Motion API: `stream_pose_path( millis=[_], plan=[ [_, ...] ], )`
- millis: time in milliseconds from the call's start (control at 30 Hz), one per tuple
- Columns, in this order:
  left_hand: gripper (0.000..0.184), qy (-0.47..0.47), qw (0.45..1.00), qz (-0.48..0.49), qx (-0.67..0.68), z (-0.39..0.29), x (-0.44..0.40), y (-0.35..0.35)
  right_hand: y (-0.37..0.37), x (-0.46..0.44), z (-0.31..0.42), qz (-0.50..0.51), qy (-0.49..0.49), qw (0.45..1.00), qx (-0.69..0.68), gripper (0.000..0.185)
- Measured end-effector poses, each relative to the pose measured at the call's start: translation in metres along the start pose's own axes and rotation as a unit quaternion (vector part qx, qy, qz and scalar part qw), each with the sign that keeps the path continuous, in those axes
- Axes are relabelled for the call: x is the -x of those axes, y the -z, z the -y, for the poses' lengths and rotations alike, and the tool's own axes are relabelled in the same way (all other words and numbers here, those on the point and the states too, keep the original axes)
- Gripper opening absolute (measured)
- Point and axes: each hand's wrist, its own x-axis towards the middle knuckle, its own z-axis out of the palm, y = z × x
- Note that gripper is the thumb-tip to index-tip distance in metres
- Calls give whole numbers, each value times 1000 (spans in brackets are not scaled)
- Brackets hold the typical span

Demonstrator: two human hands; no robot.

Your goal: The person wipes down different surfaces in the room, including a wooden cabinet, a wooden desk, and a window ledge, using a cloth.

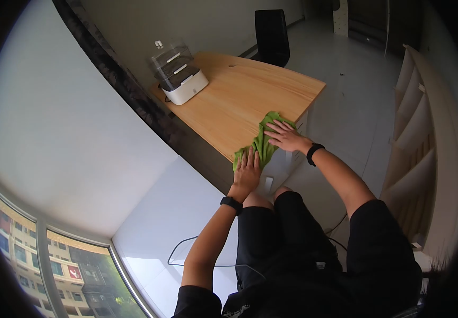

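A crumpled green cloth (262, 144) lies along the near edge of the wooden desk (245, 87), partly hanging over it. My left hand (247, 170) rests flat on the cloth's left end, fingers stretched forward. On its right end lies my right hand (286, 135), fingers spread and pointing left. Neither hand is wrapped round the cloth; both press on it from above. Each wrist carries a black band.
A white appliance with stacked clear tiers (185, 85) stands at the desk's far left. Behind the desk is a black chair (271, 37). A pale shelf unit (414, 143) runs along the right, and a window (64, 265) is at lower left.
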Motion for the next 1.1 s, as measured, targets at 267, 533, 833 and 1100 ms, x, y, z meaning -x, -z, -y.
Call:
stream_pose_path(
  millis=[267,533,833,1100],
  plan=[
    [70,-2,994,77,-72,-5,-56,-14,-6,-1,-35,-83,-64,994,8,57],
    [69,49,987,112,-107,-36,-115,-26,-9,-13,-81,-148,-130,979,48,55],
    [60,49,988,94,-116,-64,-173,-48,-13,-27,-147,-231,-126,964,19,50],
    [62,51,995,63,-61,-87,-231,-66,-6,-35,-208,-257,-157,952,56,46]
  ],
)
